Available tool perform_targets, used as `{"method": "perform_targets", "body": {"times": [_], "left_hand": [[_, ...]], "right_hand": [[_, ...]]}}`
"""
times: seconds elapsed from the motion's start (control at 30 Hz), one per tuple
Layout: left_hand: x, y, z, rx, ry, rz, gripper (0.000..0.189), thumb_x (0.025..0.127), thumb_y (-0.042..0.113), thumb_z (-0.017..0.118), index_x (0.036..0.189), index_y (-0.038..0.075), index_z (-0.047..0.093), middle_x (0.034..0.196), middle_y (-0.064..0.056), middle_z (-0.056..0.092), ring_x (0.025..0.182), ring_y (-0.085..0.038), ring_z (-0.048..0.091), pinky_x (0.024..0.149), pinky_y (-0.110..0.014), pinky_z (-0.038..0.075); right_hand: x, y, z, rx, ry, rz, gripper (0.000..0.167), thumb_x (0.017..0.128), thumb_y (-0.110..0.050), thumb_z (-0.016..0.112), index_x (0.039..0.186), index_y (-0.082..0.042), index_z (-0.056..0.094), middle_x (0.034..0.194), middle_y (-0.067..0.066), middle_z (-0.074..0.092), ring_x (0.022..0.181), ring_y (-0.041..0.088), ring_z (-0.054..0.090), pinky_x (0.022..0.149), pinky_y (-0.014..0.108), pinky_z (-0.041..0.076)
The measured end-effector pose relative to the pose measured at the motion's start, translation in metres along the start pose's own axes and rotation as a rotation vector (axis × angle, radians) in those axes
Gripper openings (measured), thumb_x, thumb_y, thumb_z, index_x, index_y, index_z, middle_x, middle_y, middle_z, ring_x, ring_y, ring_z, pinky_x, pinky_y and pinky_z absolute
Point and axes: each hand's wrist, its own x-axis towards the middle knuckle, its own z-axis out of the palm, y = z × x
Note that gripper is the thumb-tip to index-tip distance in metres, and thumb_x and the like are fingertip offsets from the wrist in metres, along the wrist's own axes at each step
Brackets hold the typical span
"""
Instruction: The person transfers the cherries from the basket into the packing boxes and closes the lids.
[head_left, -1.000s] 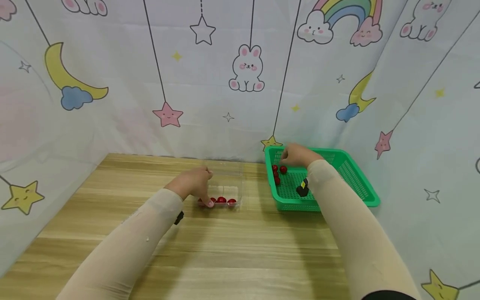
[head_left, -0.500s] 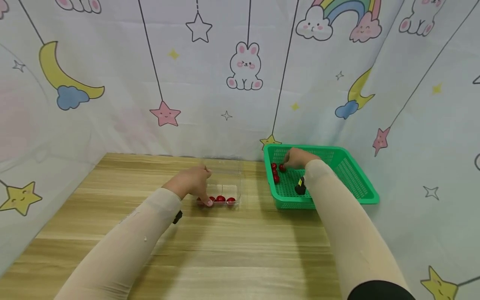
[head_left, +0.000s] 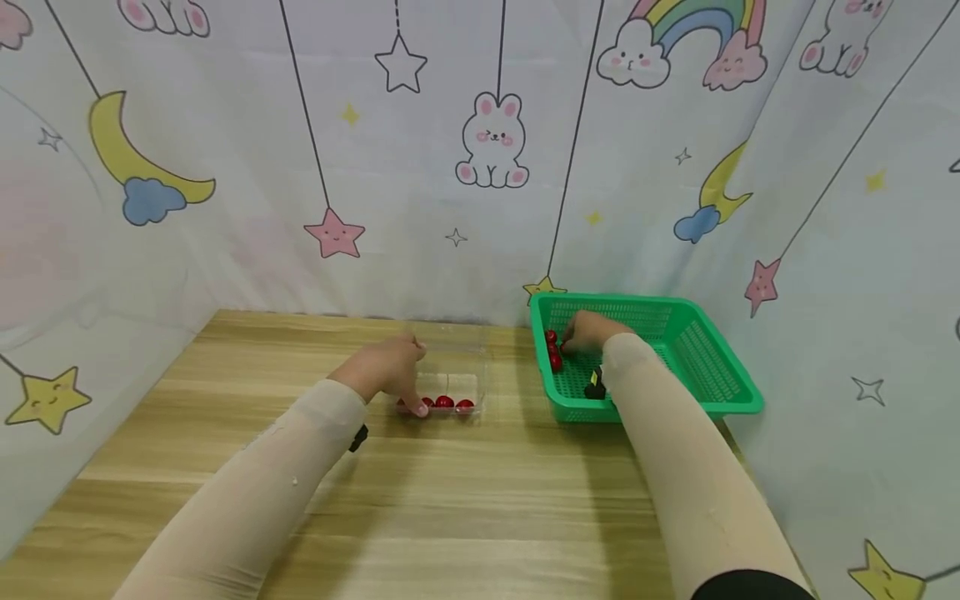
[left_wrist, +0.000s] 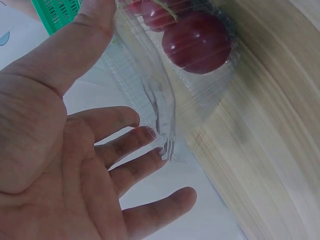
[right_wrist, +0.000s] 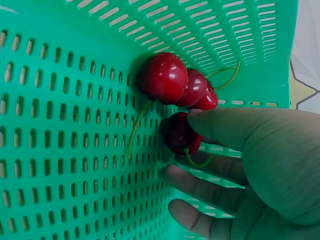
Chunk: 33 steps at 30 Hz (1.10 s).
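A: What changed? Big items first.

B: Wooden table (head_left: 480, 517): nothing new. Green basket (head_left: 708, 354), far right: no clear shift in the last second. Clear box (head_left: 468, 385), far side, left of basket: same.

A: Hands?

B: Left hand (head_left: 386, 367) stays at the box's left side. Thumb at the near edge, fingers spread, fingertips touching plastic. Steadying, I'd say; not closed round it.

A: Right?

B: That's the change. Right hand (head_left: 591, 333) is now lower, at the basket's left end. A second ago its target sat uncovered just left of the fingers; head view now has it nearly hidden behind them. Right wrist view: thumb on one side, forefinger behind, clamped on a dark cherry (right_wrist: 179, 134). Forefinger tip hidden, so can't judge how firm.

A: Meaning?

B: My read: reach is done, grasp just made, lift not done. Cherry is in the basket, low by the left wall.

A: Neighbours?

B: Three other cherries (right_wrist: 162, 77) along that wall. Just beside; contact unclear. At least three fruits (head_left: 444, 402) in the box.

A: Looks?

B: Round, glossy, deeper red than the others, partly shadowed. Thin green stem (right_wrist: 197, 165) curving toward the palm. Smooth skin, so could slip.
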Motion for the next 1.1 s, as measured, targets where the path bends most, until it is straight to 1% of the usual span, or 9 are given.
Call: {"method": "perform_targets", "body": {"times": [0.13,0.37,0.53,0.73,0.8,0.87,0.93,1.0,1.1], "left_hand": [[0.002,0.002,0.002,0.016,0.0,0.003,0.122,0.082,0.053,0.103,0.177,0.007,0.041,0.182,-0.017,0.039,0.161,-0.043,0.05,0.127,-0.065,0.049],[0.003,0.003,0.002,0.031,0.004,0.001,0.122,0.082,0.054,0.103,0.177,0.008,0.041,0.182,-0.016,0.039,0.161,-0.042,0.05,0.127,-0.065,0.049],[0.004,0.003,0.002,0.026,-0.002,0.002,0.122,0.082,0.053,0.103,0.177,0.008,0.041,0.181,-0.015,0.04,0.16,-0.042,0.051,0.126,-0.065,0.05],[0.003,0.002,0.003,0.022,0.009,0.011,0.121,0.082,0.052,0.103,0.176,0.008,0.043,0.18,-0.015,0.041,0.161,-0.043,0.049,0.128,-0.064,0.048],[0.003,0.002,0.004,0.02,0.01,0.011,0.121,0.082,0.052,0.103,0.176,0.008,0.043,0.181,-0.016,0.04,0.162,-0.044,0.048,0.129,-0.064,0.047],[0.003,0.001,0.004,0.02,0.009,0.011,0.121,0.081,0.053,0.103,0.176,0.008,0.043,0.181,-0.016,0.04,0.162,-0.044,0.048,0.129,-0.064,0.047],[0.003,0.001,0.005,0.019,0.009,0.009,0.122,0.081,0.053,0.104,0.176,0.008,0.043,0.181,-0.016,0.04,0.162,-0.044,0.049,0.128,-0.065,0.048],[0.002,0.0,0.005,0.016,0.009,0.008,0.122,0.08,0.053,0.104,0.176,0.008,0.043,0.181,-0.016,0.041,0.161,-0.044,0.049,0.128,-0.065,0.048],[0.003,0.0,0.004,0.015,0.014,0.01,0.121,0.08,0.053,0.104,0.175,0.007,0.045,0.18,-0.016,0.042,0.161,-0.044,0.05,0.127,-0.065,0.048]], "right_hand": [[0.006,0.006,0.003,-0.007,0.011,-0.01,0.033,0.109,-0.023,0.079,0.134,-0.002,0.082,0.135,0.018,0.081,0.123,0.035,0.078,0.1,0.05,0.068],[0.004,0.007,-0.004,0.006,0.011,-0.02,0.034,0.108,-0.019,0.077,0.137,-0.001,0.081,0.14,0.021,0.078,0.119,0.034,0.079,0.087,0.042,0.07],[-0.01,-0.003,-0.019,-0.004,0.05,-0.039,0.024,0.108,-0.015,0.068,0.118,-0.004,0.086,0.121,0.017,0.083,0.098,0.026,0.074,0.081,0.04,0.064],[-0.027,-0.023,-0.034,0.025,0.173,-0.092,0.029,0.113,-0.02,0.058,0.104,-0.003,0.08,0.089,0.008,0.073,0.075,0.017,0.054,0.076,0.038,0.05],[-0.033,-0.033,-0.038,0.048,0.217,-0.109,0.03,0.113,-0.02,0.056,0.106,-0.001,0.079,0.087,0.009,0.072,0.073,0.018,0.052,0.076,0.04,0.049],[-0.039,-0.046,-0.042,0.05,0.246,-0.133,0.033,0.113,-0.02,0.055,0.113,0.002,0.08,0.095,0.013,0.076,0.077,0.021,0.056,0.079,0.043,0.052],[-0.045,-0.06,-0.044,0.033,0.262,-0.15,0.036,0.114,-0.021,0.055,0.128,0.002,0.08,0.114,0.017,0.081,0.089,0.026,0.066,0.087,0.047,0.057],[-0.05,-0.076,-0.045,0.009,0.256,-0.172,0.039,0.115,-0.021,0.054,0.139,0.001,0.076,0.133,0.02,0.079,0.106,0.031,0.072,0.098,0.052,0.06],[-0.058,-0.1,-0.044,-0.034,0.244,-0.211,0.038,0.116,-0.022,0.056,0.144,-0.002,0.073,0.143,0.019,0.075,0.123,0.036,0.073,0.109,0.055,0.061]]}}
